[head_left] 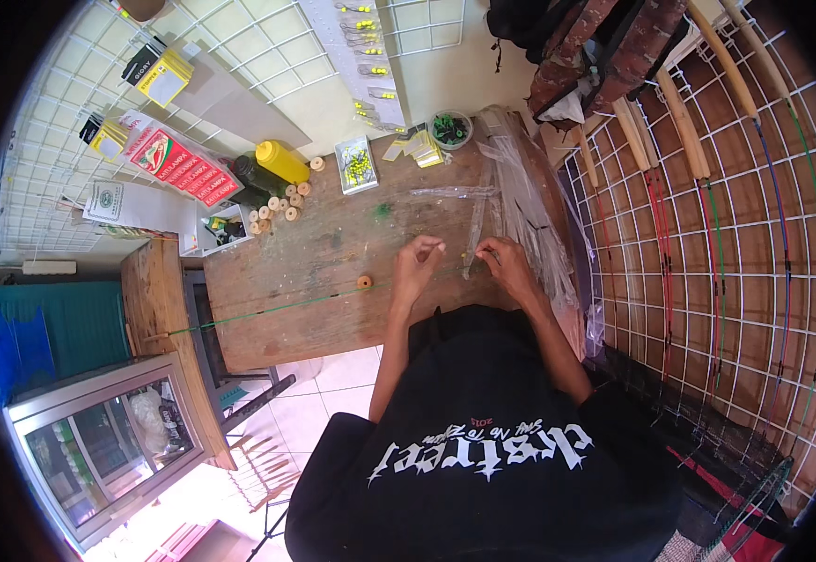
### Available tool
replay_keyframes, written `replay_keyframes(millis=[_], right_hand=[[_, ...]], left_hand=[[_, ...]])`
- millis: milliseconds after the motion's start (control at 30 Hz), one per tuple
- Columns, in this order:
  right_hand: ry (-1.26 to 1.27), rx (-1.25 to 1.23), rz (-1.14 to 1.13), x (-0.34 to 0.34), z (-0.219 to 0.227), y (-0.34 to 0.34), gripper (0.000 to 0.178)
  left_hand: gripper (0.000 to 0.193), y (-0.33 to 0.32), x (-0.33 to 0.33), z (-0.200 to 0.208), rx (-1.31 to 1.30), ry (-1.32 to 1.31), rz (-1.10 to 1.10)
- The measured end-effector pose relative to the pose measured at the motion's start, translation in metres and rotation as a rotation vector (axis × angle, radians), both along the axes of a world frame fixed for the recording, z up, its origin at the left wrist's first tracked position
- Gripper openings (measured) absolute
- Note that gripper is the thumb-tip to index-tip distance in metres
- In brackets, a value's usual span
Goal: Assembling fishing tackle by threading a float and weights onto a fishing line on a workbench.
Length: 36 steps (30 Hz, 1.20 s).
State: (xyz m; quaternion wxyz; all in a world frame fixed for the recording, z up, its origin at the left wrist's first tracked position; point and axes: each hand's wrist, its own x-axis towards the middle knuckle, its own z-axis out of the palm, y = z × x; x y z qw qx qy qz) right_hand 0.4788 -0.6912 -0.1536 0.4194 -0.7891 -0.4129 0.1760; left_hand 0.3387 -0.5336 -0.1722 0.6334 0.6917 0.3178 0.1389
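Note:
Over the wooden table, my left hand [416, 268] is closed, thumb and fingertips pinched together. Facing it a short way to the right, my right hand [510, 270] is closed in a similar pinch. Whatever thin thing they may hold is too fine to make out. A tiny yellow spot shows beside the right fingertips. A thin green fishing rod [281, 307] slants from the table's left side toward my left hand, where its end is lost to view. Close to the rod and left of that hand lies a small round wooden piece [364, 281].
Clear plastic sleeves [529, 220] cover the table's right side. Along the back stand a yellow bottle [281, 161], several wooden rings [293, 213], a white box [358, 185] of yellow-green beads and a round tub [451, 131]. Rods hang on a white wire grid [749, 273] at right.

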Motion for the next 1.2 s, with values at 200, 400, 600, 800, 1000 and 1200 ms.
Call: replay_keyframes(millis=[200,400,600,800,1000,1200], right_hand=[[0.051,0.011,0.076,-0.001,0.006,0.004,0.012],[0.057,0.049,0.049,0.002,0.004,0.0,0.013],[0.121,0.037,0.084,0.006,0.009,-0.002,0.014],[0.257,-0.09,0.104,0.011,0.008,-0.004,0.014],[0.644,-0.055,0.154,0.024,-0.01,-0.009,0.016],[0.88,0.011,0.121,0.021,0.011,-0.006,0.018]], left_hand=[[0.029,-0.003,0.029,0.022,0.302,-0.13,-0.292],[0.025,0.007,0.035,0.01,-0.019,-0.012,-0.402],[0.018,0.005,0.034,0.013,-0.015,-0.002,-0.411],[0.018,0.005,0.031,0.014,-0.148,-0.018,-0.422],[0.022,0.0,0.03,0.018,-0.071,-0.087,-0.414],[0.022,0.0,0.023,0.016,0.032,-0.103,-0.415]])
